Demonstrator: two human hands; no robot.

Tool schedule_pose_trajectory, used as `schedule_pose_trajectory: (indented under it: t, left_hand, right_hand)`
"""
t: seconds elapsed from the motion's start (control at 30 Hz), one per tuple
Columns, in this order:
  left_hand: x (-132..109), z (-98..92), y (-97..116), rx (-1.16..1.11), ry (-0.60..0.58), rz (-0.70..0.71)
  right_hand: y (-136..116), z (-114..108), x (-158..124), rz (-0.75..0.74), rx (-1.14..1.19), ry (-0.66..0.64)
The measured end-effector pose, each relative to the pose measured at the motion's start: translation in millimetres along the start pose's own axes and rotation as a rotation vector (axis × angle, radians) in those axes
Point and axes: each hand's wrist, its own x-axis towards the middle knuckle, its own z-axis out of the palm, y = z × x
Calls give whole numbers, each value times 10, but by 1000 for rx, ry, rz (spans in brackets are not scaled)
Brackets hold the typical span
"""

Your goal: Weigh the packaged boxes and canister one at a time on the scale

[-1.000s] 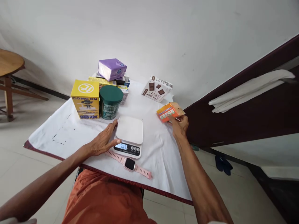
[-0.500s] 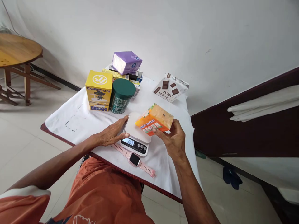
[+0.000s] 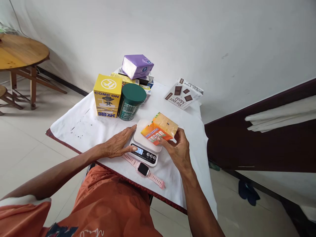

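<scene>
My right hand (image 3: 176,148) grips an orange tissue pack (image 3: 156,133) with a beige side by its right end. The pack is tilted over the white plate of a small kitchen scale (image 3: 145,159); whether it touches the plate I cannot tell. The lit display shows digits partly covered by my left thumb, 63 being readable. Fingers stretched out, my left hand (image 3: 118,144) rests along the scale's left side and holds nothing. A pink smartwatch (image 3: 143,169) lies face up just in front of the scale.
Behind the scale stand a yellow box (image 3: 107,95) and a dark green tub (image 3: 132,102). A purple tissue pack (image 3: 138,66) lies on several boxes. A white chocolate-print box (image 3: 184,94) leans at the back right of the cloth-covered table (image 3: 74,118). Beyond is a wall.
My right hand has brought the orange tissue pack slightly left and down over the scale. My left thumb has moved onto the display. The view has shifted a little.
</scene>
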Motion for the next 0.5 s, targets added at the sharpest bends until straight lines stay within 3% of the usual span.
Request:
schedule_pose_trajectory:
  t: [0.1, 0.3, 0.4, 0.5]
  left_hand:
    - [-16, 1, 42, 19, 9, 2]
    - [-169, -161, 160, 66, 69, -95]
    - [-324, -224, 75, 217, 172, -183]
    - [-479, -224, -52, 349, 203, -236]
  right_hand:
    - [-51, -30, 21, 0, -29, -27]
    - [-127, -97, 92, -116, -118, 45]
    - [-145, -106, 141, -155, -158, 16]
    - [-175, -102, 179, -132, -195, -50]
